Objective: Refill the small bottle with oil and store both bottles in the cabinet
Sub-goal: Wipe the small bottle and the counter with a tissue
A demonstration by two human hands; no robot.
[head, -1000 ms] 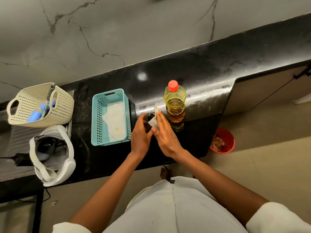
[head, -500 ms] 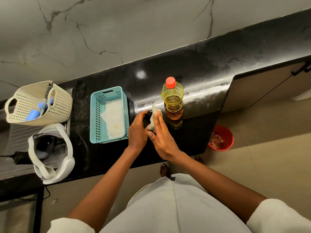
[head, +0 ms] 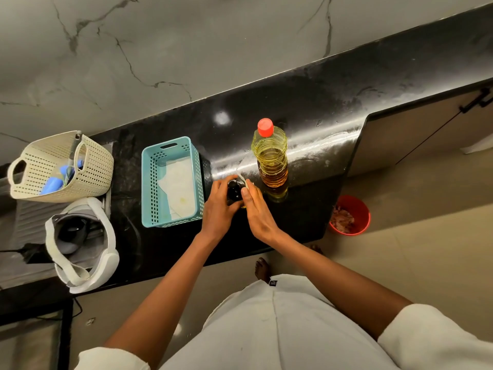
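Note:
The small bottle [head: 235,190], dark-capped, stands on the black counter [head: 306,102] between my hands. My left hand [head: 220,209] grips its left side. My right hand [head: 257,209] presses a white tissue [head: 244,180] against its right side. The large oil bottle [head: 270,156], clear plastic with a red cap and about half full of yellow oil, stands upright just right of my hands, untouched. Most of the small bottle's body is hidden by my fingers.
A teal basket [head: 149,182] holding white paper sits left of my hands. Further left are a cream woven basket [head: 88,166] and a white headset [head: 106,249]. A red bin [head: 362,209] stands on the floor at right. A cabinet door with a black handle [head: 474,102] is at far right.
My right hand has slid the tissue around the small bottle, whose dark cap now shows between my hands. The large bottle has stayed put.

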